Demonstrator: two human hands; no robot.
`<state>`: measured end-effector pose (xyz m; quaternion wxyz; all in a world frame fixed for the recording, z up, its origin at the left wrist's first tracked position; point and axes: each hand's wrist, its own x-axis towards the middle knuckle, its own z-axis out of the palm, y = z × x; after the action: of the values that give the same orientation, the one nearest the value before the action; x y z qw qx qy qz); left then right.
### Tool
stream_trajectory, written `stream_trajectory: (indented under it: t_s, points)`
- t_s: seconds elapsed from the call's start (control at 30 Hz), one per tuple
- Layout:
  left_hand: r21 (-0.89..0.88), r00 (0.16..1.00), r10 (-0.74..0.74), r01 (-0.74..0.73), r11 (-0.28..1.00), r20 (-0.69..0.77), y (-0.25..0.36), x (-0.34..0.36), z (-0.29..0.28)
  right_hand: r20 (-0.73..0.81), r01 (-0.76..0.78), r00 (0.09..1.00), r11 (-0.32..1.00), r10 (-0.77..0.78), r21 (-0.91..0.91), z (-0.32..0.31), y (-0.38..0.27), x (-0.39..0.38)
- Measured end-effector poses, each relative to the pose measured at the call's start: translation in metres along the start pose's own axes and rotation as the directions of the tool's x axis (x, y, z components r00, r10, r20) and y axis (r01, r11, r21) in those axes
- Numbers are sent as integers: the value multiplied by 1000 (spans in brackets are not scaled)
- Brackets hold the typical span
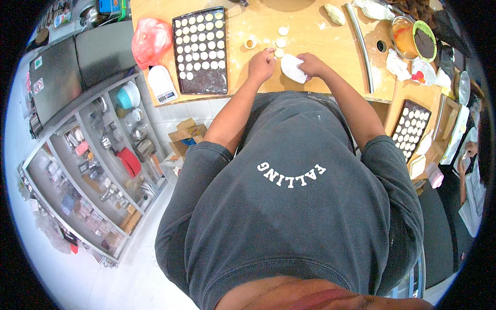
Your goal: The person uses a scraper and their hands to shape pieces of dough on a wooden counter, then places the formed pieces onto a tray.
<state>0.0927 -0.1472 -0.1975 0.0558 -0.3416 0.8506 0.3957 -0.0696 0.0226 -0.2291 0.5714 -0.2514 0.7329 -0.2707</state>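
Note:
My right hand [312, 66] grips a white, flat dough scraper [293, 69], its rounded edge turned toward the left. Beside it, my left hand [262, 66] has its thumb and fingers drawn together close to a small round of dough [279, 52]; whether anything is pinched there is too small to see. Further dough rounds [282, 31] lie in a short line beyond my hands. To the left, a dark baking tray [213, 82] carries rows of pale dough rounds. A small cup [250, 44] stands between that tray and the dough line.
At the table's left are a pink plastic bag [151, 41] and a white kitchen scale [163, 84]. A long metal rod [360, 49] and a dough lump [335, 14] lie rightward. Farther right are bowls [424, 41], a second filled tray [412, 126] and another person's arm [463, 181].

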Motion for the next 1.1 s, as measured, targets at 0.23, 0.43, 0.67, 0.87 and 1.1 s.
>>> stream_trajectory:
  t_s: [0.23,0.43,0.67,0.87,1.1]
  points:
    - [-63,999,-34,33,997,-15,-2,-5,0,-11,-47,999,999,47,-6,-22,-28,-8]
    - [-56,999,-29,27,998,-29,-3,-5,1,47,-81,995,994,84,-79,-18,-34,-10]
    - [-9,1000,-9,9,1000,-18,-1,-7,-2,47,-110,992,987,116,-118,-14,-31,-6]
    - [209,982,189,-182,961,-14,6,-14,-5,-49,-52,998,990,46,-134,-17,-31,-4]
    - [302,978,191,-207,931,82,11,-30,-4,-73,70,994,989,-80,-130,-27,-22,7]
